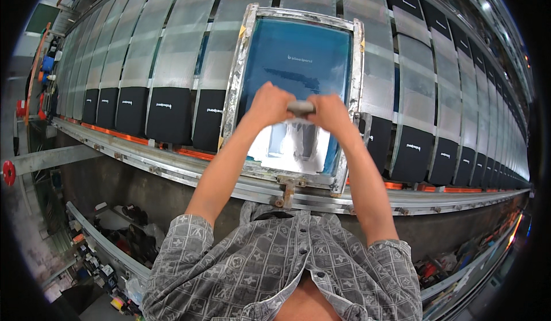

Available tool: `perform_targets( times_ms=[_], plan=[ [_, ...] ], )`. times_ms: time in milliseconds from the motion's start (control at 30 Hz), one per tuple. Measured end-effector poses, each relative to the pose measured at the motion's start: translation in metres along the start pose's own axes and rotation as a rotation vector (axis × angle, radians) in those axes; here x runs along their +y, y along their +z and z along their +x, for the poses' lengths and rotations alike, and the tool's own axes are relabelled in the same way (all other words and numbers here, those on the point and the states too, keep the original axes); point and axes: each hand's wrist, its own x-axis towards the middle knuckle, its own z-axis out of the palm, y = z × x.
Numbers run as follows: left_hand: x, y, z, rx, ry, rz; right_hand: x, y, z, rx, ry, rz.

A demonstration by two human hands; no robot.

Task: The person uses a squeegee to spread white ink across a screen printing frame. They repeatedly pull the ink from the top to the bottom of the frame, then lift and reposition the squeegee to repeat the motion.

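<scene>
A squeegee [301,108] with a pale grey handle is gripped at both ends, my left hand [270,104] on one side and my right hand [330,113] on the other. Both hands have their fingers curled round it; its blade is hidden from view. Under it lies a screen-printing frame [358,63], its metal sides smeared with ink, around a blue mesh [295,37] with small pale lettering. Glossy whitish ink [275,152] spreads over the near part of the mesh, close to my wrists. A metal bracket [290,189] at the frame's near edge meets the rail.
Long printing pallets [181,45] stand in a row to both sides, carrying black fabric pieces [169,114] with white print. A metal rail [155,166] with bolts runs along the near edge, before my body. Bottles and tools crowd a shelf [100,272] at lower left.
</scene>
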Motion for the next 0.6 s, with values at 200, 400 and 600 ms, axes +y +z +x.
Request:
perform_targets(
  times_ms=[200,400,600],
  plan=[
    [0.039,0.019,-0.089,-0.074,0.088,-0.066,-0.047,0.007,-0.096,-0.073,0.049,0.177],
    [0.004,-0.009,-0.008,0.056,0.072,-0.023,0.053,0.0,-0.079,0.798,0.391,-0.111],
    [0.007,0.014,-0.018,0.124,0.071,0.015,0.093,0.021,-0.077,0.628,0.752,0.452]
  ],
)
